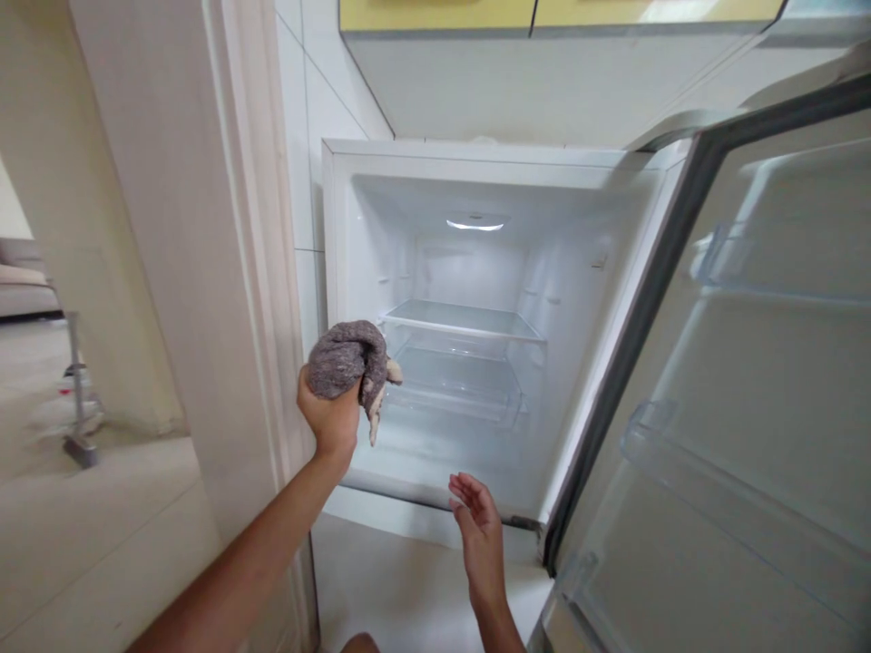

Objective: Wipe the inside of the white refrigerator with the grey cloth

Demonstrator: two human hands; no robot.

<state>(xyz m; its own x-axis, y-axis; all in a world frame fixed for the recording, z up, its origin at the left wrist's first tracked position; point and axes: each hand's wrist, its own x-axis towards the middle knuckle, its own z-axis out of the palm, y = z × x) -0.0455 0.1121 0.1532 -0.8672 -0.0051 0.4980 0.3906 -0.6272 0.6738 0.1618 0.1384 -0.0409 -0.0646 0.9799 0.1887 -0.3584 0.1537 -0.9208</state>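
My left hand (pixel 330 415) is closed round a bunched grey cloth (pixel 347 358), with pale ends hanging from its right side. It holds the cloth up in front of the left edge of an open white fridge (pixel 496 163). Lower down, before the fridge's bottom edge, my right hand (pixel 478 521) has its fingers slightly curled and apart, with nothing in them. Inside the fridge are a glass shelf (pixel 466 319) and, below it, a clear drawer (pixel 455 390). A light (pixel 474 223) glows in the ceiling.
The fridge door (pixel 768 363) stands open on the right, with a dark seal and clear door bins (pixel 735 508). A door frame (pixel 204 272) rises close on the left. Yellow cabinets (pixel 435 14) hang above. A broom (pixel 80 444) stands on the floor at far left.
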